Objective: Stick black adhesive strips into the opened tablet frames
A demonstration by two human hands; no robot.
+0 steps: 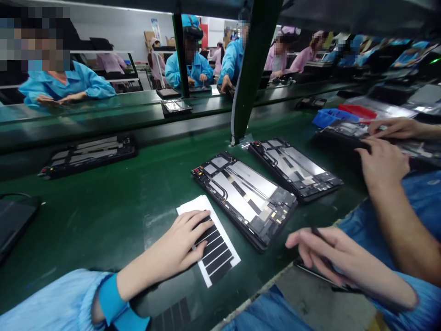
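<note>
the left hand [168, 243] rests on a white backing sheet [197, 203] on the green counter [103, 220], its fingers [203, 219] slightly spread and pressing down on the black strips [216, 257], pinching nothing. about five strips show clear of the hand, and any others are hidden under the fingers, so the full count is unsure. the right hand [330, 257] sits near the counter's front edge, its fingers curled and pinching a slim dark tool [319, 234], perhaps tweezers.

just beside the sheet lie two open tablet bodies [244, 200], their silver panels already crossed by dark strips, while the sheet still carries its own. a third tablet body [87, 156] lies well off to the left. to the right, a co-worker's two hands [382, 161] work on a fourth dark body [344, 131], near a blue tray [330, 117]. more co-workers [189, 64] in light blue smocks sit across the belt.
</note>
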